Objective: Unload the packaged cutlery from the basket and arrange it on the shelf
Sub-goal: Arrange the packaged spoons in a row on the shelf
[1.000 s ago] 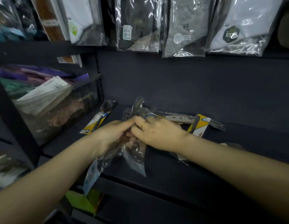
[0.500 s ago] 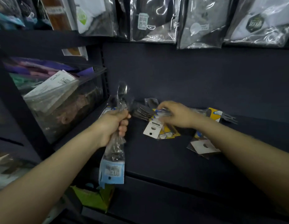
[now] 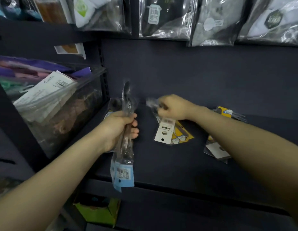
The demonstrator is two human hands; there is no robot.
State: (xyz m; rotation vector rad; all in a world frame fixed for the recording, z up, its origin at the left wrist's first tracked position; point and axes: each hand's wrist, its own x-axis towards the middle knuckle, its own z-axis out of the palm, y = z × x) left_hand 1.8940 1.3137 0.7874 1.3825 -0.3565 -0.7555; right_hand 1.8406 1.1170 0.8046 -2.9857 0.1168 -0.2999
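left hand (image 3: 119,126) grips my upright spoon packets (image 3: 125,147) over the shelf (image 3: 161,164) front edge; right hand (image 3: 174,107) pinches a packet (image 3: 164,131) mid-shelf, clear bin (image 3: 61,110) crowding left.

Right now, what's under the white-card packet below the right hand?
Under the white-card packet, yellow-card packets stick out at its right edge, all lying on the dark shelf. How many are stacked there is covered. The right hand grips the packet's clear upper end.
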